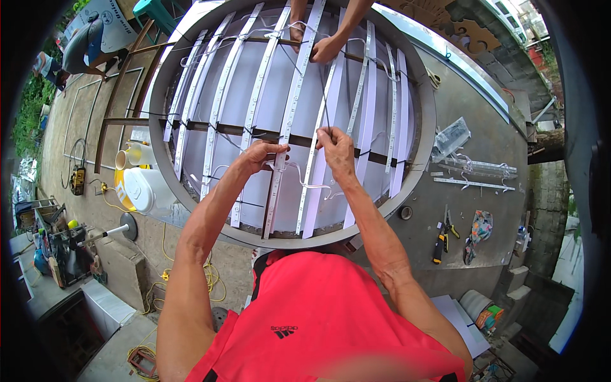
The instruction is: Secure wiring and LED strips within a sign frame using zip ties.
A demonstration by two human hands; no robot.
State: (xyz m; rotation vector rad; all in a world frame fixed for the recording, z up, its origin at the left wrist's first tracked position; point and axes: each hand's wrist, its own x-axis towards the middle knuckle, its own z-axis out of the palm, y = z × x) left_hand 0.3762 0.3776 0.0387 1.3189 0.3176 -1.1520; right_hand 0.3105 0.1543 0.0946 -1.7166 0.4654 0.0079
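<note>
A large round grey metal frame (pixel 167 137) holds rows of white LED strips (pixel 256 89) on lengthwise bars, crossed by a dark metal crossbar (pixel 238 130). My left hand (pixel 259 156) has its fingers closed at the edge of a middle LED strip, beside the crossbar. My right hand (pixel 336 153) is closed in a pinch on a thin black cable tie (pixel 325 102) that stands up from the neighbouring strip. White wires (pixel 312 185) loop between the strips below my hands. Across the frame, another person's hands (pixel 326 48) work at the same middle strips.
Right of the frame lie loose LED strips (pixel 474 184), a clear plastic bag (pixel 452 137), pliers (pixel 451 223), a yellow-black tool (pixel 439 244) and a patterned cloth (pixel 479 230). On the left stand a white bucket (pixel 143 191) and a yellow-black device (pixel 77 180). Another person bends at far left.
</note>
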